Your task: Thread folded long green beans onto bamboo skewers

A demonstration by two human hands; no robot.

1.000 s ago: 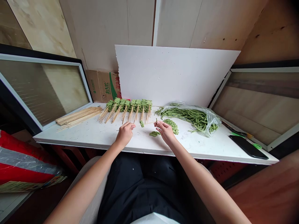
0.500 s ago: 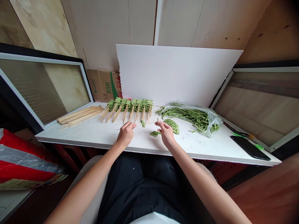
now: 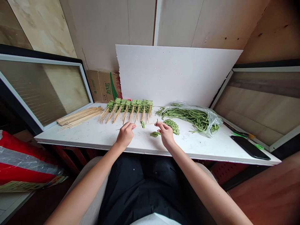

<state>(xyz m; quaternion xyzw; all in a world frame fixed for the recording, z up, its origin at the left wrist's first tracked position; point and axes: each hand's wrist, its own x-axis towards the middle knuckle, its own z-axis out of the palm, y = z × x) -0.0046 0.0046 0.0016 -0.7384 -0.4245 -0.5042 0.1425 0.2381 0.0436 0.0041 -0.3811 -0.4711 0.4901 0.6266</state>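
Note:
My left hand (image 3: 125, 135) is closed around a thin bamboo skewer (image 3: 150, 123), which runs rightward toward my other hand. Short green bean pieces (image 3: 142, 124) are threaded on it between the hands. My right hand (image 3: 165, 132) pinches a bean piece (image 3: 157, 120) at the skewer's right end; whether the point has gone into it cannot be made out. Beside the right hand lie a pile of cut bean pieces (image 3: 172, 126) and a smaller cluster of pieces (image 3: 155, 134).
Rows of filled bean skewers (image 3: 131, 107) lie at the back, left of them a stack of bare skewers (image 3: 79, 117). A plastic bag of long green beans (image 3: 194, 117) lies right. A black phone (image 3: 250, 147) rests near the white table's (image 3: 211, 150) right end. A white board (image 3: 178, 75) stands behind.
The view has shifted very slightly. Both hands hold the same pose, with the skewer and the bean piece between them as before.

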